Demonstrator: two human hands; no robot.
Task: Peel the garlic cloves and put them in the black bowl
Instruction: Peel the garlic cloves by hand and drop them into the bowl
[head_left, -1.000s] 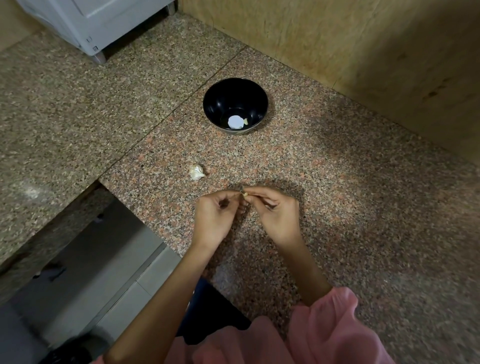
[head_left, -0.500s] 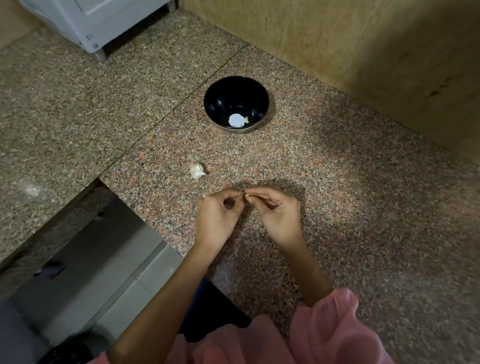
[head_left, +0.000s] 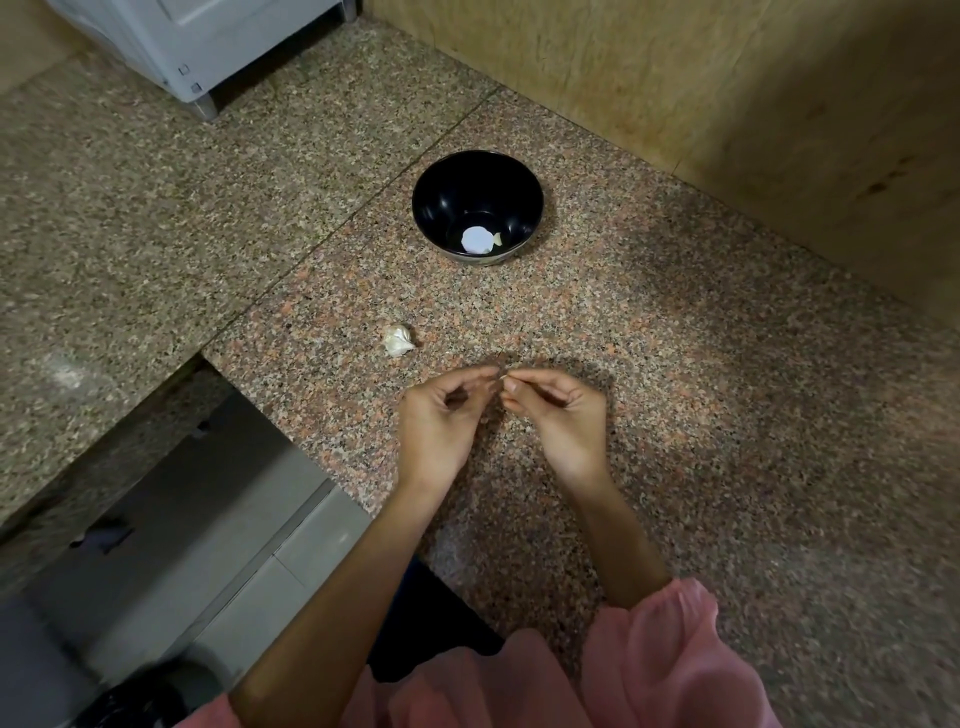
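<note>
The garlic clove (head_left: 502, 376) you are working on is pinched between both sets of fingertips, on the near side of the black bowl (head_left: 422, 208) and well apart from it. Only a pale sliver of it shows, so you cannot tell how much skin remains. Your left hand (head_left: 441, 415) nips it with thumb and forefinger, the other fingers curled in. Your right hand (head_left: 558, 413) does the same from the opposite side.

Over the last second little has changed: your hands have stayed in the same spot, tips together, picking at the clove. I judge the peel is still coming off and the drop into the bowl is not yet due.

Inside the bowl lies one small peeled clove (head_left: 497, 239) beside a round white patch (head_left: 475, 240), which I cannot identify. Between the bowl and your left hand, a little to the bowl's left, the remaining garlic piece (head_left: 398, 340) rests on the granite counter (head_left: 675, 415), untouched.
</note>
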